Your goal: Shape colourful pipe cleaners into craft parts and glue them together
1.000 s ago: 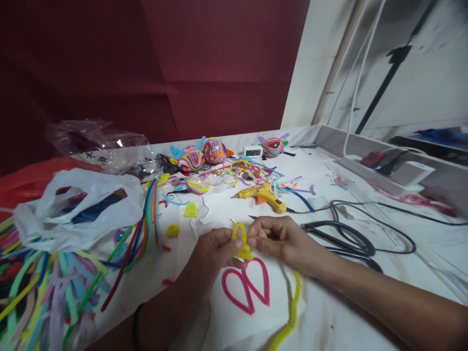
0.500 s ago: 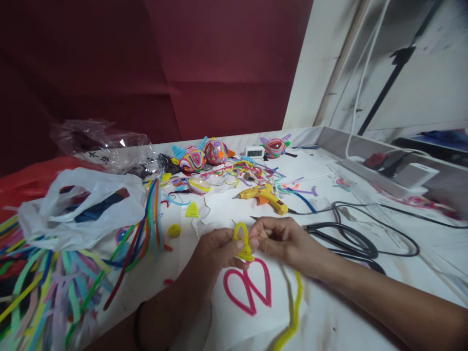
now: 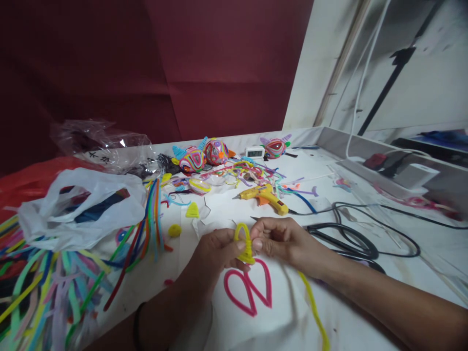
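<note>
Between the thumb and fingers of my left hand (image 3: 219, 247) is a yellow pipe cleaner shape (image 3: 247, 253), an upright loop with its lower part wound in rows. My right hand (image 3: 280, 239) pinches at the shape's right side, thumb against fingers. A long yellow pipe cleaner tail (image 3: 315, 312) hangs out below the right wrist; its path under the hand is hidden. Just beneath the hands, two pink pipe cleaner loops (image 3: 252, 287) lie on white paper (image 3: 263, 329). Farther off rest a wound yellow triangle (image 3: 192, 210) and a small yellow disc (image 3: 174, 230).
A yellow glue gun (image 3: 265, 196) lies beyond my hands, its cord running right. Black-handled scissors (image 3: 341, 240) sit partly behind my right forearm. Many pipe cleaners (image 3: 54, 292) and a white plastic bag (image 3: 84, 200) crowd the left. Decorated fish-like crafts (image 3: 192, 158) and a clock (image 3: 255, 152) stand behind.
The yellow tail has swung to the right beneath my right forearm. The held shape has shifted slightly right and tilted a little; both hands keep nearly the same place.
</note>
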A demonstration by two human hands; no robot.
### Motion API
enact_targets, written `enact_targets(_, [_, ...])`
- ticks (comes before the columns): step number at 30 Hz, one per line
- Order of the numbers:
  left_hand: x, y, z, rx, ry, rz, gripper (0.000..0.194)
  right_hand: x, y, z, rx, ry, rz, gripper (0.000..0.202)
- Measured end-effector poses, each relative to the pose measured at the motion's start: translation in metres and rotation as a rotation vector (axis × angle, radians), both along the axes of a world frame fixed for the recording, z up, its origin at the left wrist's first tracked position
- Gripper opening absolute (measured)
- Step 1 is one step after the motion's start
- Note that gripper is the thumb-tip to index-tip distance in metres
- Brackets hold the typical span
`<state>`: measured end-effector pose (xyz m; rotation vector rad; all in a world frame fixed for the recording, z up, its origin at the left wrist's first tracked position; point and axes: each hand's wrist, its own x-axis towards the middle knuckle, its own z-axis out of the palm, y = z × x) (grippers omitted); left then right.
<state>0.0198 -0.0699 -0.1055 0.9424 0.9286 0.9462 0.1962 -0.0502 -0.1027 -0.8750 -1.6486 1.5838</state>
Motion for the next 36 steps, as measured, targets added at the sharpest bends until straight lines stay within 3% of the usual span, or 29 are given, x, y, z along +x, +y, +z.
enact_targets(7, [-0.002,0.0,-0.005,0.005,-0.053,-0.049,0.018,0.001,0.001,-0.006,-0.055,0.061,0.023,0.031])
enact_targets(16, [-0.006,0.003,-0.01,-0.024,-0.13,-0.243,0.017,-0.001,-0.003,-0.003,-0.055,0.155,0.094,0.02])
enact_targets(21, [-0.006,0.001,-0.01,-0.059,-0.124,-0.315,0.02,0.001,-0.005,-0.002,0.043,0.108,0.062,0.019])
enact_targets(26, [-0.007,0.001,-0.01,-0.069,-0.158,-0.297,0.02,0.004,-0.004,0.001,0.157,0.017,0.041,0.019])
enact_targets(31, [-0.006,0.002,-0.01,-0.049,-0.182,-0.285,0.02,0.004,-0.004,0.0,0.191,0.006,0.057,0.019])
enact_targets(36, [-0.008,0.004,-0.012,-0.039,-0.222,-0.363,0.023,0.003,-0.004,0.0,0.213,-0.001,0.052,0.02])
